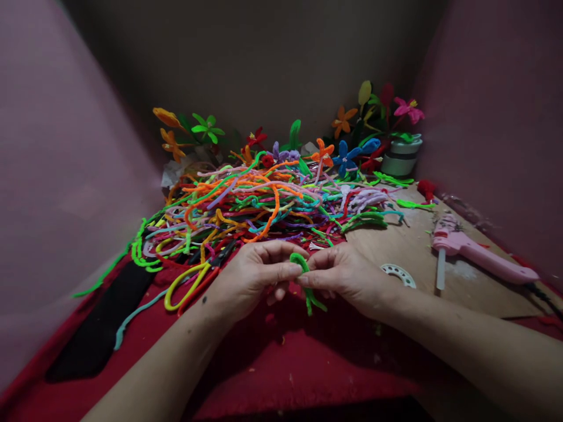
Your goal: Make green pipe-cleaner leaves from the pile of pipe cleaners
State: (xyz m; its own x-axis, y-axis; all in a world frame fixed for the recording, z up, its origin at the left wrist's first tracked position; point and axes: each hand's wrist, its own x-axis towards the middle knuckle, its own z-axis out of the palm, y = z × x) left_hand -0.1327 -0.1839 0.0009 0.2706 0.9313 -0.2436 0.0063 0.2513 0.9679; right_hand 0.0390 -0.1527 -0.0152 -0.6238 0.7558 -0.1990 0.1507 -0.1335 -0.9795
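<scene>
A green pipe cleaner (309, 296), bent over into a loop with two loose ends hanging down, is pinched between my hands. On its left side my left hand (264, 272) is closed, thumb and fingers pressing near the top of the bend. My right hand (338, 271) pinches it from the right, a little lower. Some fingertips are hidden behind the piece. Just beyond my hands lies a large tangled heap of coloured pipe cleaners (246, 196). Beside my left wrist are yellow-handled pliers (187, 287) with a red handle too.
A pink glue gun (484, 255) rests on a wooden board (373, 249) at right, near a white ring-shaped piece (399, 273). At left lies a black flat strip (94, 328) on the red cloth (272, 369). Pipe-cleaner flowers (346, 158) and a pale pot (401, 157) stand behind the heap.
</scene>
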